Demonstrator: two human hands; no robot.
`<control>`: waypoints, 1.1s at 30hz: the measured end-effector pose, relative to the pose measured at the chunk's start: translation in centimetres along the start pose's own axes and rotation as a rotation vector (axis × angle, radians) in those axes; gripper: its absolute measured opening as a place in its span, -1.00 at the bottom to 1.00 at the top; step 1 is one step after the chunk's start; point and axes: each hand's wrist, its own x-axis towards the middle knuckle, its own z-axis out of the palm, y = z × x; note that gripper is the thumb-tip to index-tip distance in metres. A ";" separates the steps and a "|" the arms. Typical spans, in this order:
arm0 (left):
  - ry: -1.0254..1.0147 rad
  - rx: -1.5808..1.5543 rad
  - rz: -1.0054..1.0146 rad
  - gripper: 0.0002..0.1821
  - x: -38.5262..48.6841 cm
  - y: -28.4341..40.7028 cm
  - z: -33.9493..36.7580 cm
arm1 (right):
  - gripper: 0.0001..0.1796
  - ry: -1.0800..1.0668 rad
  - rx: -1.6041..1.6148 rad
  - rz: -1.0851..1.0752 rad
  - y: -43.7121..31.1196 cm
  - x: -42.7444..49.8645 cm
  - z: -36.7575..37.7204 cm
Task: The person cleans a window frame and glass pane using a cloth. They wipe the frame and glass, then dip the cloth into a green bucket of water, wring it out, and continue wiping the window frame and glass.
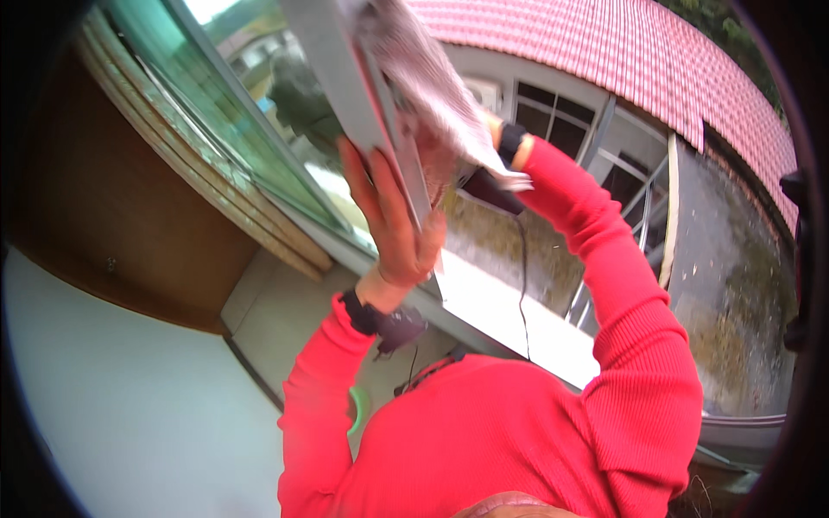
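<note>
My left hand [394, 223] grips the edge of a window sash frame [329, 74], its fingers on the near face and its thumb around the other side. The light-coloured frame slants up to the top of the view. A pale pink ribbed cloth [431, 81] hangs along the outer side of the sash, somewhat blurred. My right hand [493, 128] reaches around to that side and holds the cloth, which hides most of its fingers. Black straps with dark devices sit on both wrists; a thin cable [523, 278] runs down from the right one.
Green-tinted glass [259, 146] and a worn wooden strip [214, 168] lie on the left, above a brown panel [129, 213] and a pale surface [142, 401]. A white sill [511, 311] crosses before me. Outside stands a building with a red tiled roof [583, 45]. A green rim [358, 411] shows low down.
</note>
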 end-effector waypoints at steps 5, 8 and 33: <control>-0.029 0.076 0.045 -0.13 -0.4 -0.3 0.1 | -0.82 -0.379 0.134 0.307 0.2 -17.2 10.1; -0.088 0.129 0.003 -0.12 -1.0 -0.7 -0.2 | -0.82 -0.428 0.124 0.356 1.3 -18.7 10.2; 0.003 -0.015 -0.009 0.00 -0.1 -0.9 1.0 | -0.81 -0.185 0.236 0.431 2.1 -14.6 2.1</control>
